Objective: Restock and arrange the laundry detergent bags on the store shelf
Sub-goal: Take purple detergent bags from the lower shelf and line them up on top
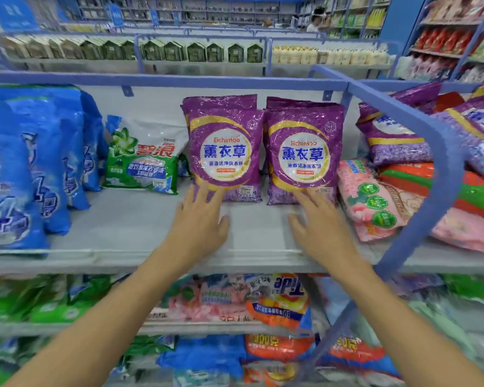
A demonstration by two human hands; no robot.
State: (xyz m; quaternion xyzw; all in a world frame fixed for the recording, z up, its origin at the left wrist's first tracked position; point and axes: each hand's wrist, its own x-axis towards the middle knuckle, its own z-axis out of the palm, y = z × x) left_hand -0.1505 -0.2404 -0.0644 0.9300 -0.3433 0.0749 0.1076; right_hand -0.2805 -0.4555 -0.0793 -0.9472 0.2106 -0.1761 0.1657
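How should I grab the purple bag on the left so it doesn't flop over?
Probably by its bottom edge, coming from the front. The left purple bag stands upright, crowded by the right purple bag and a green and white bag, so its sides are hard to reach. Its bottom faces bare shelf, where the left hand touches it.

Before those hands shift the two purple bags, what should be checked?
1. Left purple bag upright, label facing out: ok.
2. Right purple bag upright, label facing out: ok.
3. Left hand open, fingers at the left bag's bottom edge: ok.
4. Right hand open, fingers at the right bag's bottom edge: ok.
5. Bare shelf in front to slide bags forward: ok.
6. Number of bags behind them: cannot tell.
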